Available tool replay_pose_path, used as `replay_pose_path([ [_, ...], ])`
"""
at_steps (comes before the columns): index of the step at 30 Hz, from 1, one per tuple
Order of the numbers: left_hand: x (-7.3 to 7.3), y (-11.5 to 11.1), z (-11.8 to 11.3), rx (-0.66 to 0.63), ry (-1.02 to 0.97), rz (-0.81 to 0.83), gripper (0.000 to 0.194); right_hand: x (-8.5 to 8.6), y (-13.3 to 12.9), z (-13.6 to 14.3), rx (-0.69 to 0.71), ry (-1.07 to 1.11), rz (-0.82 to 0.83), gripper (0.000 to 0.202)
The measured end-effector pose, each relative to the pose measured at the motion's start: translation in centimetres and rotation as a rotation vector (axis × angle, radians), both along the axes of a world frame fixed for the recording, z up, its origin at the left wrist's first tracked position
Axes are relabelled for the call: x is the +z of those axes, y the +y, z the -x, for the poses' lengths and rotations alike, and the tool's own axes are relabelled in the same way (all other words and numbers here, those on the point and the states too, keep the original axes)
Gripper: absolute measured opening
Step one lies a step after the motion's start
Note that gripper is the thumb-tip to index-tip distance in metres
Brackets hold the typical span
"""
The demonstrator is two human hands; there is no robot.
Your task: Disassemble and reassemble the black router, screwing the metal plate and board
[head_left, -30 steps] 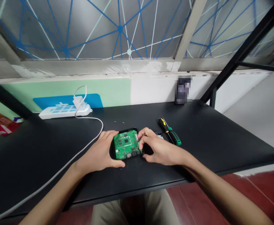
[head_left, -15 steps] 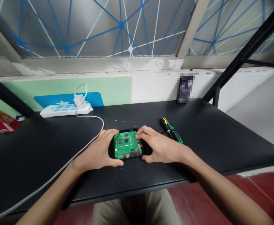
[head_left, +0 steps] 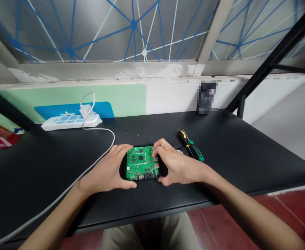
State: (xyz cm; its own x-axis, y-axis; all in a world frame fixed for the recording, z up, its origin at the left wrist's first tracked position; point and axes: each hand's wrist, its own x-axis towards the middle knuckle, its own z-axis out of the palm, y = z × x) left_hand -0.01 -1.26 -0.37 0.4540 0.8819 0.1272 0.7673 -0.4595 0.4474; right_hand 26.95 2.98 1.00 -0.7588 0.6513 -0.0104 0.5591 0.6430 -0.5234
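A green circuit board (head_left: pixel 141 161) with chips and metal ports lies in a shallow black plastic case (head_left: pixel 143 145) near the front of the black table. My left hand (head_left: pixel 110 169) grips the case at its left side, thumb along the near edge and fingers at the far left corner. On the right side, my right hand (head_left: pixel 174 163) holds the case, with fingertips at the board's right edge by the ports and the thumb at the near right corner. Part of a silvery item (head_left: pixel 178 150) shows behind my right hand; the rest is hidden.
Two screwdrivers, one yellow-black (head_left: pixel 183 138) and one green-black (head_left: pixel 196 151), lie right of my hands. Several tiny screws (head_left: pixel 137 135) lie beyond the case. A white cable (head_left: pixel 89 168) runs left from a power strip (head_left: pixel 71 121). A pixelated dark object (head_left: pixel 206 98) leans on the wall.
The circuit board and case have tilted slightly and shifted a little toward me, both hands staying on them. A silvery item now shows behind my right hand. The view has moved slightly.
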Motion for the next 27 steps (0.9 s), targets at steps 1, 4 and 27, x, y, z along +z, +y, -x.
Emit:
replay_pose_path([
  [1,-0.1,0.0,0.0,0.001,0.007,0.005,0.095,0.0,0.0,0.0,-0.001,0.005,0.007,0.056],
  [4,-0.1,0.1,0.0,0.009,0.008,0.019,0.099,-0.1,-0.1,0.0,0.004,0.025,0.029,0.056],
  [27,-0.6,1.2,0.2,0.029,-0.145,0.188,0.103,-0.1,-0.3,-0.3,0.018,0.111,0.040,0.055],
])
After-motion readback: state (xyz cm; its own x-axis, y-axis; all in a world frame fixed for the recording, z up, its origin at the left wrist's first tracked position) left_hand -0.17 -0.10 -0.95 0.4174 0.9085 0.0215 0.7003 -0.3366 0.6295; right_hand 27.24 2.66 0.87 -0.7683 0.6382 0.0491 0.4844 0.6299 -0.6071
